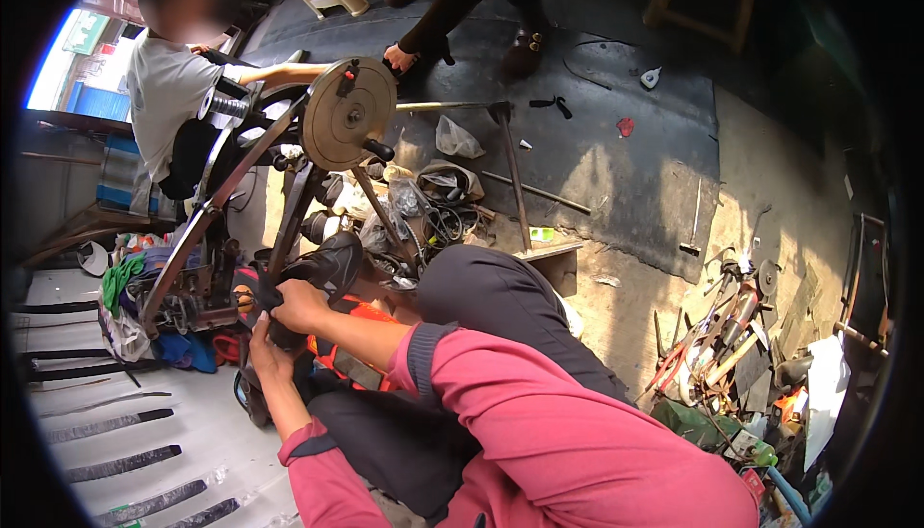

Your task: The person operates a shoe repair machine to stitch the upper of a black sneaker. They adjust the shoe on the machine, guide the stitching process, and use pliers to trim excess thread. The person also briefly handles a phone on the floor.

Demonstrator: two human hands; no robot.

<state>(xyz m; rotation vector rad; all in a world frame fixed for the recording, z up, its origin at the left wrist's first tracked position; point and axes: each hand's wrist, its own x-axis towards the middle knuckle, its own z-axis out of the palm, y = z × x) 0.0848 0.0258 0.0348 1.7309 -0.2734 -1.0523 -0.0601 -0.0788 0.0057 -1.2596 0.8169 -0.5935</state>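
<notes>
Both my hands are at the lower end of a hand-cranked sewing machine (197, 273), left of my knees. My right hand (303, 307) is closed on a black shoe with red trim (332, 263), its fingers curled over the dark material. Just below, my left hand (271, 360) presses its fingers and thumb against the same dark piece from underneath. The exact grip and the spot under the machine's arm are partly hidden by my fingers. Above them stands the machine's large round wheel (332, 128) with a black crank handle (378, 150).
A seated person in a grey shirt (173, 85) reaches toward the wheel; another person's hand (399, 58) is beside it. Dark strips (125, 463) lie on a pale surface at left. Bags and shoes (414, 206) clutter the floor behind the machine. Tools (736, 326) pile up at right.
</notes>
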